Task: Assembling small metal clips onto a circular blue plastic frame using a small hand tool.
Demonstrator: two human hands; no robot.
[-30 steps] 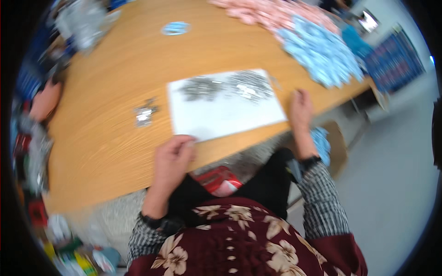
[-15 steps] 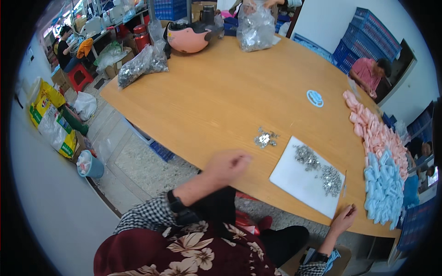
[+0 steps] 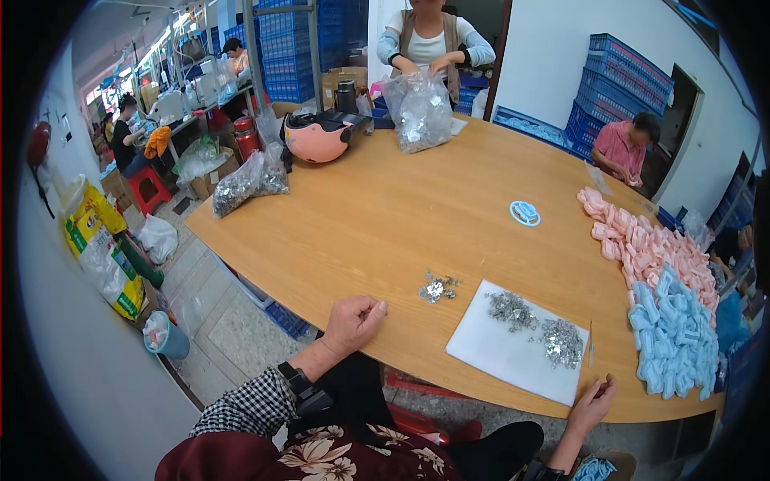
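Observation:
My left hand (image 3: 355, 321) rests at the table's near edge with its fingers curled in and the thumb on top; nothing shows in it. To its right lies a small heap of flat silver metal pieces (image 3: 437, 290). A white foam board (image 3: 501, 353) bears two piles of small silver pieces, one pile (image 3: 512, 310) towards its far side and another pile (image 3: 563, 343) towards its right. By the board's near right corner is my right hand (image 3: 592, 403), palm partly turned up, fingers loosely bent and apart, holding nothing visible. A thin pointed tool (image 3: 592, 345) lies right of the board.
Light-blue pieces (image 3: 674, 337) and pink pieces (image 3: 650, 244) are heaped along the wooden table's (image 3: 385, 216) right side. Further off are a blue ring-shaped piece (image 3: 525, 213), a pink helmet (image 3: 317, 140) and a bag of metal parts (image 3: 250, 183). A person handles a clear bag (image 3: 421, 116) opposite.
The view has tilted up, showing more of the person opposite. My left hand has drawn back slightly from the small heap to the table edge. My right hand's fingers have loosened.

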